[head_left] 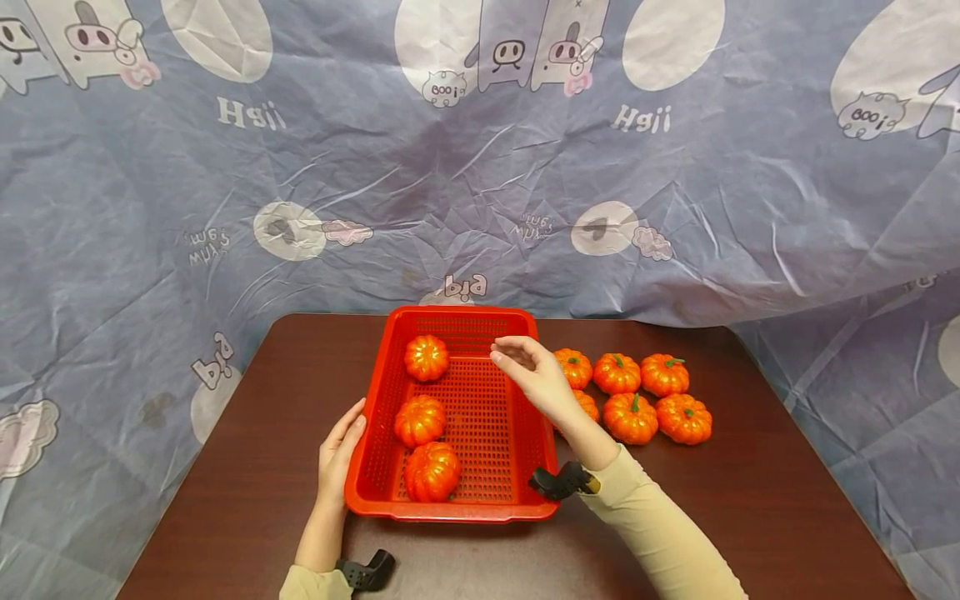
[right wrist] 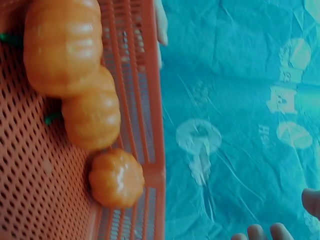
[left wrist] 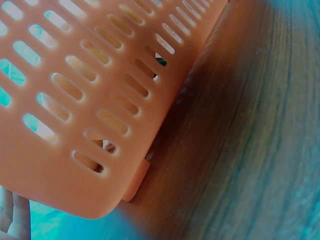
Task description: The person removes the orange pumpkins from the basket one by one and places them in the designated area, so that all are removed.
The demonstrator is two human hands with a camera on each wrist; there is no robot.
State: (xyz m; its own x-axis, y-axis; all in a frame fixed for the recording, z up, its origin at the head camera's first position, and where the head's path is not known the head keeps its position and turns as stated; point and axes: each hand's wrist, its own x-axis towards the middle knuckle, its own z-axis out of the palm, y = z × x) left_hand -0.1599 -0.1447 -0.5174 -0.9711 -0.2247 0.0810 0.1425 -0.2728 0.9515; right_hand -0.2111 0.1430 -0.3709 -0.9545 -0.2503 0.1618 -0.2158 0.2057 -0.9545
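Observation:
A red plastic basket (head_left: 480,510) with slotted walls stands on the table. Three small orange pumpkins line its left side: one at the far end (head_left: 427,358), one in the middle (head_left: 420,421) and one near the front (head_left: 432,472). My left hand (head_left: 337,454) lies along the outside of the left wall, fingers extended against it; its fingertips (left wrist: 20,215) show beside the basket in the left wrist view. Above the basket's right side hovers my right hand (head_left: 536,375), fingers loosely bent with nothing between them.
Several more orange pumpkins (head_left: 631,418) sit in two rows on the dark brown table (head_left: 757,500), just right of the basket. My right forearm crosses the basket's front right corner. A printed grey-blue cloth (head_left: 465,192) hangs behind the table.

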